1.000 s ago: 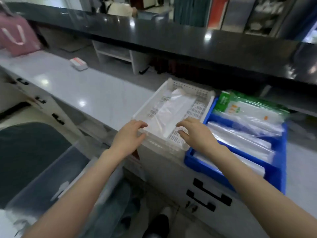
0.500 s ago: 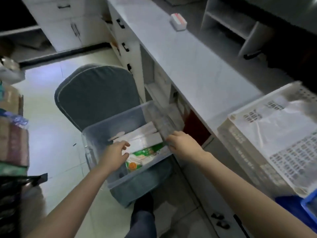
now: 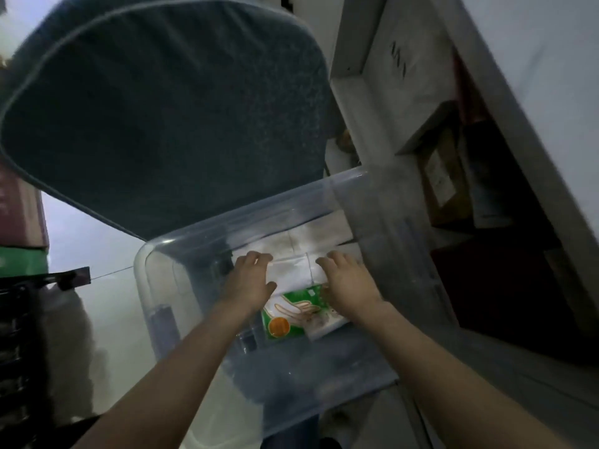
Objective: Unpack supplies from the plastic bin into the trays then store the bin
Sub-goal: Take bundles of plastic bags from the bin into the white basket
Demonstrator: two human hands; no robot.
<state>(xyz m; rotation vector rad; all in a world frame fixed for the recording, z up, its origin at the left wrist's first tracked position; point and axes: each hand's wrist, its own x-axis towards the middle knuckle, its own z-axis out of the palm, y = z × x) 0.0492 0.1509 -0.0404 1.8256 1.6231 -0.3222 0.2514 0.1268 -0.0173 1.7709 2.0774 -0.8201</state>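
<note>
Since the earlier frames the view has swung from the trays on the counter down to the bin [image 3: 168, 264], and both hands have gone from the white tray into the bin. Head view: the clear plastic bin sits on a dark blue chair [image 3: 162, 108], just beside the white cabinet [image 3: 382, 102]. Inside it lie flat white packets [image 3: 301, 251], stacked side by side, and nearer the person a green pack [image 3: 291, 315] printed with an orange disc and hand outlines. The left hand [image 3: 248, 283] rests palm down on the left end of the nearest white packet, fingers spread loosely over its far edge, thumb pointing toward the green pack. The right hand [image 3: 350, 280] rests palm down on the right end of the same packet, fingers curved over its far edge. Whether either hand has closed a grip on the packet cannot be told; the frame is dim and blurred. Both forearms are bare. An open cabinet recess to the right holds a brown box [image 3: 444, 179].
</note>
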